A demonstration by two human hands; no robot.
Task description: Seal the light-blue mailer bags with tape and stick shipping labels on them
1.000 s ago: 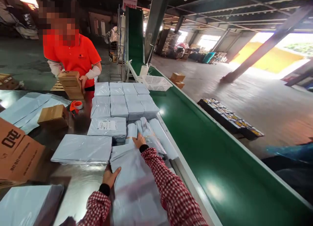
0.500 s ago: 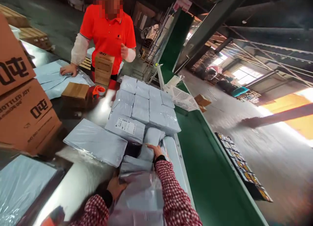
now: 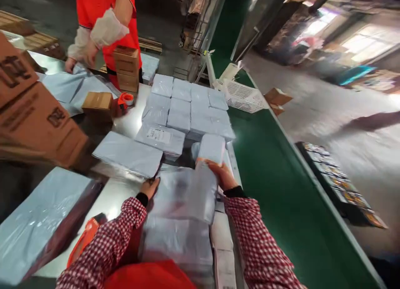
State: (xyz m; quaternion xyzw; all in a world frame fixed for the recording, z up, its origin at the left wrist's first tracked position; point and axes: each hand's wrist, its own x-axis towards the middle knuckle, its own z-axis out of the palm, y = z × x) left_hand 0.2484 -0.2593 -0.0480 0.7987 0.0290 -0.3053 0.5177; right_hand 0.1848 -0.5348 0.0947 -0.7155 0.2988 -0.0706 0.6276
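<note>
As the long green conveyor belt (image 3: 275, 176) slants away, the shiny metal table (image 3: 115, 193) runs along its left side. Well left of the belt stand big brown cardboard cartons (image 3: 43, 118), and over there too is a co-worker in a red shirt (image 3: 108, 31). Close beside the belt's left edge, pale grey plastic-wrapped packets (image 3: 187, 110) sit in neat rows; a white perforated plastic basket (image 3: 246, 96) rests at the belt's far stretch. And here's the action: a blurred pale grey plastic-wrapped bundle (image 3: 203, 193), tilted, just left of the belt, its top gripped by the curled fingers of the right hand (image 3: 221, 174)! Farther left of the belt, the left hand (image 3: 150, 188) touches the side of a grey wrapped pile (image 3: 175, 189); how far its fingers open, I can't tell. An orange tape dispenser (image 3: 125, 99) lies well left of the belt.
</note>
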